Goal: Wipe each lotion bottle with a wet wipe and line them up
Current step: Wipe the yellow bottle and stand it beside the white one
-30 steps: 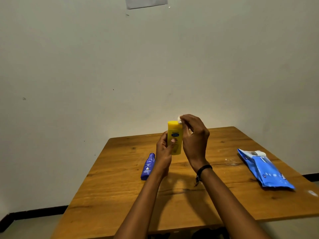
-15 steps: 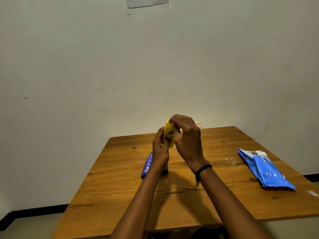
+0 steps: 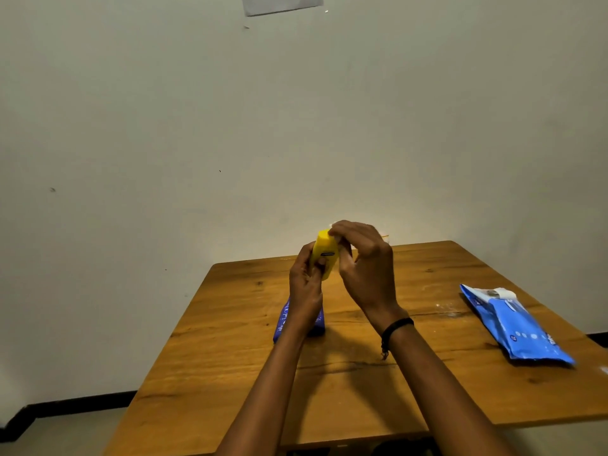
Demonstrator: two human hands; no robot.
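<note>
My left hand point(image 3: 306, 284) grips a yellow lotion bottle point(image 3: 325, 253) upright above the wooden table point(image 3: 378, 366), thumb on its label. My right hand point(image 3: 365, 264) curls over the bottle's top right side and pinches a white wet wipe point(image 3: 331, 226), of which only a small edge shows above the fingers. A dark blue lotion bottle point(image 3: 283, 319) lies flat on the table behind my left wrist, partly hidden by it.
A blue pack of wet wipes point(image 3: 516, 327) lies near the table's right edge, its flap lifted. Something pale point(image 3: 384, 236) shows just behind my right hand. A plain wall stands close behind the table.
The yellow bottle turned edge-on, then back so its label faces me. My right hand slid from the cap down the bottle's right side and back up near the top.
</note>
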